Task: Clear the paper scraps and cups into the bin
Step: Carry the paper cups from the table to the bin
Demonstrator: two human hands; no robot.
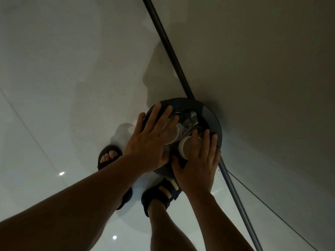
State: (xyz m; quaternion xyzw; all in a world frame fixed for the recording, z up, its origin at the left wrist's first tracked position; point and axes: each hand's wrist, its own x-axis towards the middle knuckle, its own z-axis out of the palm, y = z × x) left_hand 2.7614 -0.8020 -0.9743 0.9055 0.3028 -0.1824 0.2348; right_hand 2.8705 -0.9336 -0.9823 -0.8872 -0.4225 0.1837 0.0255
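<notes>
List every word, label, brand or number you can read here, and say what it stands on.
None can be read.
One paper cup, the other cup, the dark bin and the sandals show no print in this dim view.

Both bare forearms reach forward and down toward the bin (216,124). The left hand (150,142) lies palm down over the bin's left side, fingers straight and spread, their tips past the left rim and over the opening. The right hand (198,165) lies palm down over the bin's near right side, fingers straight and close together, tips at the right rim, thumb splayed out just beside the left hand
</notes>
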